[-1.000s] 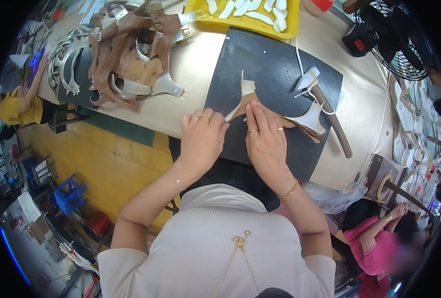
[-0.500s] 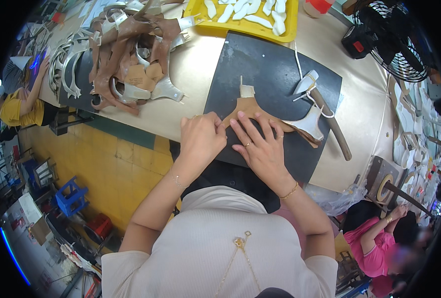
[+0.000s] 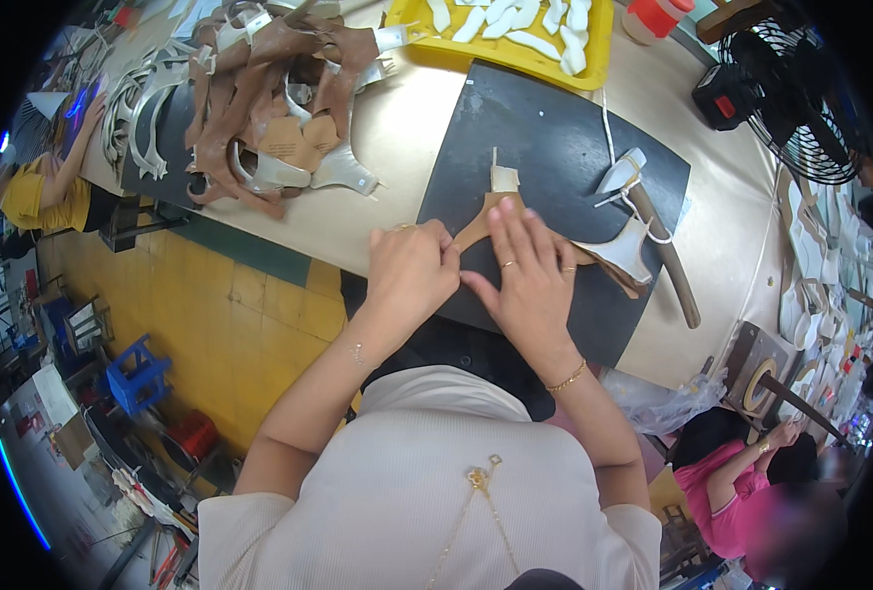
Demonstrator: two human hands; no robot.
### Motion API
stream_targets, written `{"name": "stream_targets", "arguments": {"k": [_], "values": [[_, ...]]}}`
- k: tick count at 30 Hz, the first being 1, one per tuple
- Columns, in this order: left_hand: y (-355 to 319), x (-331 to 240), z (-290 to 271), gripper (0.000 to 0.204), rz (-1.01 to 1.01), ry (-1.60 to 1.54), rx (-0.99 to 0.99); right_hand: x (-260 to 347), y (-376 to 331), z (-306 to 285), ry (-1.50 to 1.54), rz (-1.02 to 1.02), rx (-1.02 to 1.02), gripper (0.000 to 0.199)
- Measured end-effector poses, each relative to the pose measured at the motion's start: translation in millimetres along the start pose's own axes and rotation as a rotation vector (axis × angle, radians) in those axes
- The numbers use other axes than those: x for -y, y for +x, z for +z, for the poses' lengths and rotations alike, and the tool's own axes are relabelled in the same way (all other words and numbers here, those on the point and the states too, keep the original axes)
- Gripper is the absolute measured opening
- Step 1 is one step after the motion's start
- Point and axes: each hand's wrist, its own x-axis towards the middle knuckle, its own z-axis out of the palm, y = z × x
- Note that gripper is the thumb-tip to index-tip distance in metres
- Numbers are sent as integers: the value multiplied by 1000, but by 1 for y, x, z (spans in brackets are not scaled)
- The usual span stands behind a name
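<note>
A tan leather shoe-upper piece (image 3: pixel 472 233) with branching straps lies on a dark board (image 3: pixel 500 108). Its upper tab bears a pale patch, and silvery lining (image 3: pixel 621 251) shows at its right end. My left hand (image 3: pixel 409 273) is closed, thumb and fingers pinching the tip of the left strap. Flat over the middle of the piece rests my right hand (image 3: pixel 533 285), fingers stretched out and hiding much of the leather. Just right of the piece lies a hammer (image 3: pixel 674 270), its wooden handle slanting toward me and white cord looped around it.
A heap of brown leather uppers (image 3: pixel 289 118) sits at the far left beside silvery curved pieces (image 3: pixel 146 128). Beyond the board are a yellow tray (image 3: pixel 594 77) of white pieces, a red-banded container (image 3: pixel 659 18) and a black fan (image 3: pixel 776 98). Co-workers sit at both sides.
My right hand has shifted up over the leather, its fingers drawing closer together toward the upper tab. My left hand keeps its pinch on the left strap. The whole view has shifted slightly.
</note>
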Motion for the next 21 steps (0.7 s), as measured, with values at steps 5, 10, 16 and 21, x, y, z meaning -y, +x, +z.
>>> {"name": "stream_targets", "arguments": {"k": [5, 10, 16, 21], "values": [[-2, 4, 2, 15, 32, -69, -23, 8, -3, -4, -1, 25, 16, 89], [-17, 12, 11, 18, 135, -30, -161, 11, -8, -3, 156, -151, 132, 86], [-49, 23, 17, 20, 173, 15, -247, 10, -7, -1, 121, -165, 128, 84], [-47, 26, 14, 17, 27, -53, -209, 11, -8, -1, 119, -148, 126, 84]]}}
